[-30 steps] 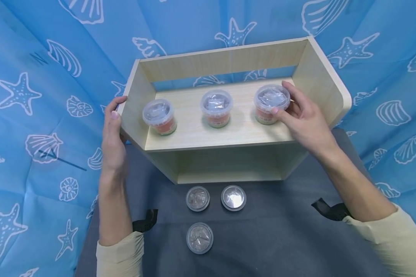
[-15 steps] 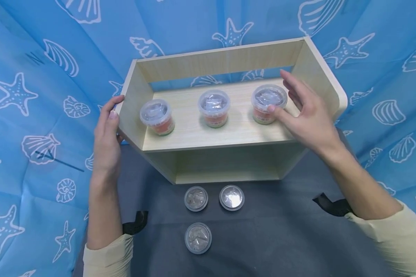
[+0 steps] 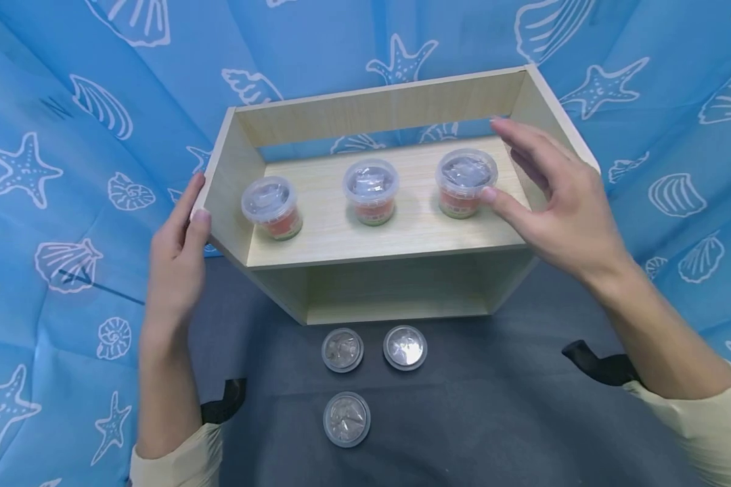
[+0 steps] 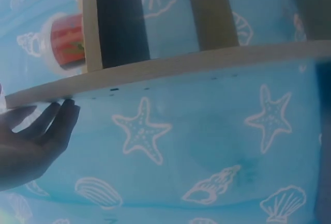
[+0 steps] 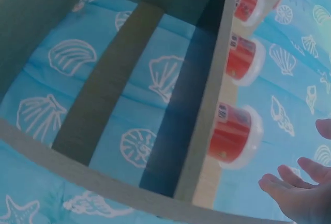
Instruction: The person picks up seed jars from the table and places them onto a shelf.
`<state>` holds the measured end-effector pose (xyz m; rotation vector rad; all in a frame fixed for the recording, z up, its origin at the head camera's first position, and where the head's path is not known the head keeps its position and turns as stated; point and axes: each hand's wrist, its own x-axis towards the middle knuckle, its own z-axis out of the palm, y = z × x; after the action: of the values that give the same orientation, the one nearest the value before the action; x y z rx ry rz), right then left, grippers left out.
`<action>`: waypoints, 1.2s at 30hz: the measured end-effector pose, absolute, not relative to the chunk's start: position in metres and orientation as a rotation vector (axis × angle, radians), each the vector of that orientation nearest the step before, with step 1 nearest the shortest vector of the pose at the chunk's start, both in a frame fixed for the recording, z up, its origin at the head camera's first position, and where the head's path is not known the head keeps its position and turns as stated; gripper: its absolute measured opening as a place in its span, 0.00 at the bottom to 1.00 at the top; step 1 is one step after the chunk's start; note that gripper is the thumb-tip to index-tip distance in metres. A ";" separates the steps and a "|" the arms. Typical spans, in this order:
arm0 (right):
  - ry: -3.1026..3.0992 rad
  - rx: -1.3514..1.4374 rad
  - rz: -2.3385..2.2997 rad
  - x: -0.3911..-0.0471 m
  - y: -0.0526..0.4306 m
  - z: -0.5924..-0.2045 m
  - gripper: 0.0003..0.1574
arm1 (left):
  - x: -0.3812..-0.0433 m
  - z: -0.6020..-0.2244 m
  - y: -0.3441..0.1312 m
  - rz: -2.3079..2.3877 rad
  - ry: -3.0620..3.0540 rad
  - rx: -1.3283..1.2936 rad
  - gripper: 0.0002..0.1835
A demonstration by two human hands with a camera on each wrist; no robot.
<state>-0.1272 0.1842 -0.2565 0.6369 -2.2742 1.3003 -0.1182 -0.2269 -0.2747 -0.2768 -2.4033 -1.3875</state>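
Observation:
On the upper board of a pale wooden shelf unit [image 3: 329,247] stand three clear-lidded plastic tubs with red labels: the left tub [image 3: 273,208], the middle tub [image 3: 371,191] and the right tub [image 3: 466,182]. My right hand [image 3: 566,203] is just right of the right tub, thumb and fingers spread. Its thumb tip is close to that tub's side; whether they touch is unclear. In the right wrist view a small gap separates the fingers from the tub's lid. My left hand [image 3: 173,267] rests its fingertips against the outside of the unit's left side panel [image 4: 155,69].
Several similar lidded tubs stand on the dark tabletop [image 3: 463,419] in front of the unit: a left one [image 3: 342,350], a right one [image 3: 405,348] and a nearer one [image 3: 347,419]. Below the upper board is a lower compartment [image 3: 396,291]. A blue shell-patterned curtain [image 3: 317,40] surrounds the table.
My right hand held the right tub a second ago; its fingers have let go and drawn away to the right. The left hand has slid slightly left and down along the side panel.

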 end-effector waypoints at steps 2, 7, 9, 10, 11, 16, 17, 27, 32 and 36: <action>-2.235 0.651 1.301 -0.124 0.186 -0.253 0.43 | -0.114 -0.276 -0.226 -1.363 -2.394 -0.291 0.26; -2.178 0.695 1.267 -0.118 0.193 -0.245 0.39 | -0.098 -0.283 -0.228 -1.361 -2.330 -0.270 0.26; -2.167 0.729 1.233 -0.116 0.197 -0.242 0.37 | -0.091 -0.286 -0.229 -1.391 -2.277 -0.268 0.25; -2.160 0.743 1.220 -0.116 0.198 -0.241 0.36 | -0.088 -0.288 -0.229 -1.400 -2.251 -0.270 0.25; -2.150 0.748 1.220 -0.115 0.200 -0.240 0.35 | -0.084 -0.290 -0.229 -1.404 -2.230 -0.277 0.24; -2.141 0.719 1.172 -0.114 0.209 -0.238 0.31 | -0.068 -0.297 -0.228 -1.354 -2.231 -0.277 0.24; -2.143 0.707 1.161 -0.114 0.211 -0.239 0.30 | -0.065 -0.298 -0.227 -1.338 -2.247 -0.272 0.25; -2.214 0.518 1.190 -0.117 0.225 -0.248 0.29 | -0.049 -0.321 -0.225 -1.368 -2.183 -0.308 0.23; -2.265 0.483 1.206 -0.117 0.231 -0.253 0.30 | -0.045 -0.342 -0.224 -1.536 -2.104 -0.413 0.22; -2.266 0.464 1.259 -0.119 0.237 -0.259 0.30 | -0.041 -0.357 -0.224 -1.691 -2.076 -0.488 0.22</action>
<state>-0.1194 0.2372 -0.2585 0.4635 -2.2665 1.2595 -0.0406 -0.2240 -0.3569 -0.4882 -2.0759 -1.6914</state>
